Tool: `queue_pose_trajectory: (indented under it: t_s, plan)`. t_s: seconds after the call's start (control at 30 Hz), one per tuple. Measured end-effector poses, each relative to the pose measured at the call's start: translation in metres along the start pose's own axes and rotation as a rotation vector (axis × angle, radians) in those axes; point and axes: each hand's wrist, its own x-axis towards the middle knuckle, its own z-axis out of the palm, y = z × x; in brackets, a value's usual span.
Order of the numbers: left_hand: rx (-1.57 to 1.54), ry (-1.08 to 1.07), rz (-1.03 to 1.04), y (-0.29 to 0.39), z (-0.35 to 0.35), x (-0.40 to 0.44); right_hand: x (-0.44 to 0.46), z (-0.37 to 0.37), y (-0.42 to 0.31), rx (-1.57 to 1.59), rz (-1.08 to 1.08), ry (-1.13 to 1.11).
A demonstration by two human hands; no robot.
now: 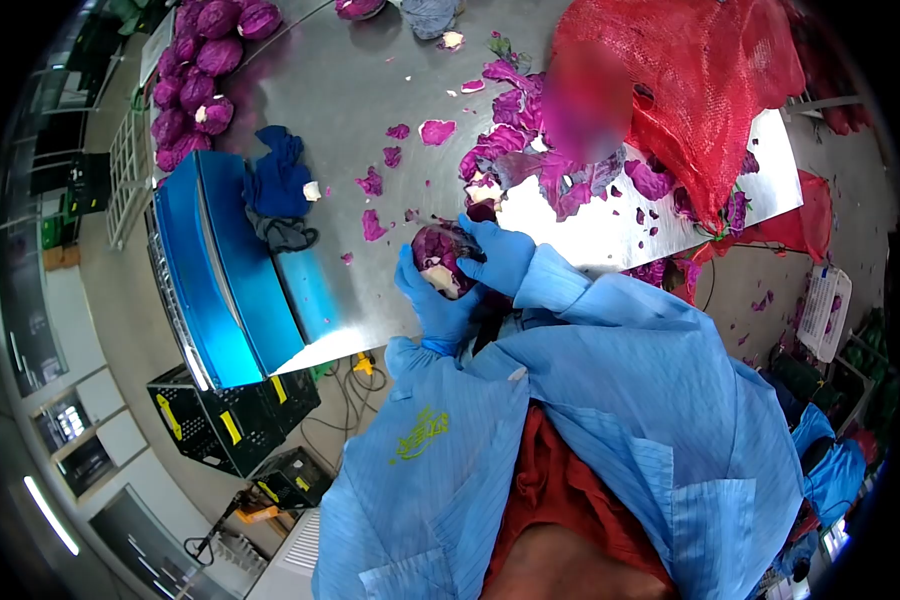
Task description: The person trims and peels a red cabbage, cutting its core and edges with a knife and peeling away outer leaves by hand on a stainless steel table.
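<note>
A red cabbage (436, 247) with a pale cut patch on its lower side sits in my gloved left hand (438, 308), whose fingers wrap round it from the left and below. My gloved right hand (500, 258) closes on the cabbage's right side, thumb and fingers against its outer leaves. A dark, thin leaf edge shows by the right fingertips; whether it is loose I cannot tell. Both hands are just over the near edge of the metal table (370, 290). Loose purple leaves (505, 135) and trimmed pieces lie heaped just beyond the right hand.
Whole red cabbages (218, 57) are piled at the far left. A blue box (210, 265) and a dark blue cloth (278, 175) sit on the left. Red mesh sacks (705, 90) spread over the right side. Black crates (225, 425) and cables stand below the table.
</note>
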Motion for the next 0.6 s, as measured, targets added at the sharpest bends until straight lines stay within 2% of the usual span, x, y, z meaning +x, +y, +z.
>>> queue_pose_trajectory:
  t_s: [0.03,0.1,0.17,0.23,0.43,0.5,0.53,0.57,0.6]
  plan:
    - [0.013,0.003,0.014,-0.001,0.000,0.000,0.000,-0.003,-0.003,-0.063,0.005,-0.031]
    - [-0.009,0.015,0.007,-0.001,0.003,0.000,0.005,0.016,0.009,0.429,0.004,-0.050]
    - [-0.004,0.035,0.001,0.002,0.003,-0.001,0.008,0.028,0.017,0.436,0.040,-0.070]
    - [0.024,0.051,-0.001,0.009,0.003,0.000,0.002,-0.006,-0.019,-0.044,0.116,-0.076]
    - [0.108,0.000,0.018,0.011,-0.005,0.001,0.021,0.016,0.031,0.196,-0.065,0.318]
    - [0.064,-0.008,0.031,-0.001,-0.007,-0.001,0.032,0.007,0.070,0.118,-0.021,0.373]
    - [0.044,-0.012,0.036,-0.004,-0.009,-0.002,0.033,-0.005,0.082,0.100,0.091,0.326]
    - [0.049,-0.022,0.038,-0.004,-0.011,0.000,0.036,-0.004,0.104,0.292,0.189,0.354]
    - [0.055,-0.030,0.038,-0.003,-0.013,0.000,0.037,-0.014,0.114,0.153,0.162,0.491]
